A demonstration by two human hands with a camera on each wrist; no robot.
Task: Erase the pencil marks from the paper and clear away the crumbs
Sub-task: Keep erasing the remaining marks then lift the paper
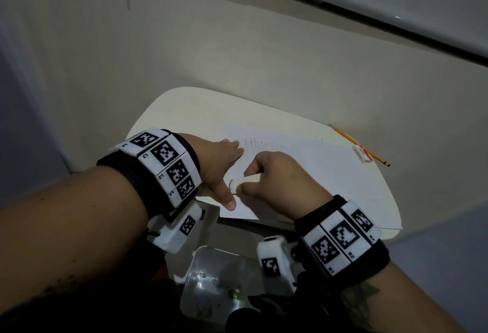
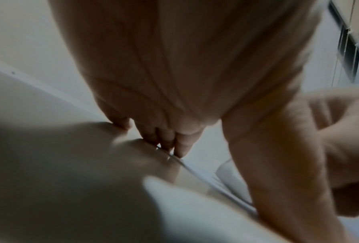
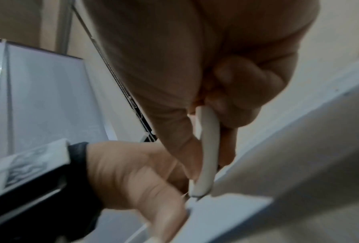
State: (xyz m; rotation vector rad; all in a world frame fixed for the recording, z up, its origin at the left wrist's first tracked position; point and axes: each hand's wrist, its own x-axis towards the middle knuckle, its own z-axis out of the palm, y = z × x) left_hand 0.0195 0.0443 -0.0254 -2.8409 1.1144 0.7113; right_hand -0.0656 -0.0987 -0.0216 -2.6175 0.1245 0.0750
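Observation:
A white sheet of paper (image 1: 303,163) lies on a small white table (image 1: 184,105), with faint pencil marks (image 1: 253,144) near its far left part. My left hand (image 1: 224,163) presses flat on the paper's left side, fingers straight and thumb spread toward me. My right hand (image 1: 264,174) grips a white eraser (image 1: 244,182) and holds its tip on the paper beside the left thumb. In the right wrist view the eraser (image 3: 208,148) is pinched between thumb and fingers, with my left hand (image 3: 128,172) just beyond it. The left wrist view shows my straight fingers (image 2: 174,139) on the sheet.
A yellow pencil (image 1: 361,146) and a second eraser with a red label (image 1: 362,153) lie at the table's far right edge. A clear plastic container (image 1: 211,280) sits below the table's near edge, between my wrists. A beige wall rises behind the table.

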